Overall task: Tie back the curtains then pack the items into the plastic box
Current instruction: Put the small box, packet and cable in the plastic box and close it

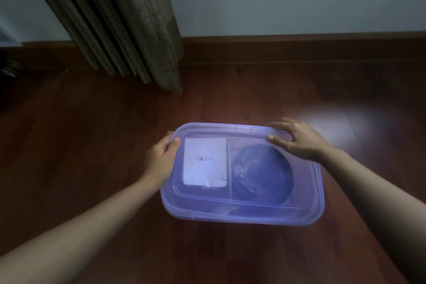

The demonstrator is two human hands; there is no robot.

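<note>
Wooden floor (pixel 92 145) by curtain (pixel 129 30); lidded plastic box (pixel 242 213) packed.
Rim pinched by left hand (pixel 160 159); right hand (pixel 297 140) flat, fingers straight, on far corner. Likely light, stiff, slick: hold both rims.

left hand (pixel 161 157) grips lid (pixel 230 132) edge | right hand (pixel 297 143) rests on lid | plastic box (pixel 242 220) on floor (pixel 92 134)

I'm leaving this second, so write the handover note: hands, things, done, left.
Left hand grips the lid at its left edge, thumb on top. Right hand presses flat-fingered on the lid's far right corner.
The plastic box sits on the floor, lid on. Inside are a white packet on the left and a dark round item on the right.
Done: items packed, lid placed.
Left: probably press the lid down all round; its seal cannot be judged. The curtain hangs gathered, no tie in view, so check it.
</note>
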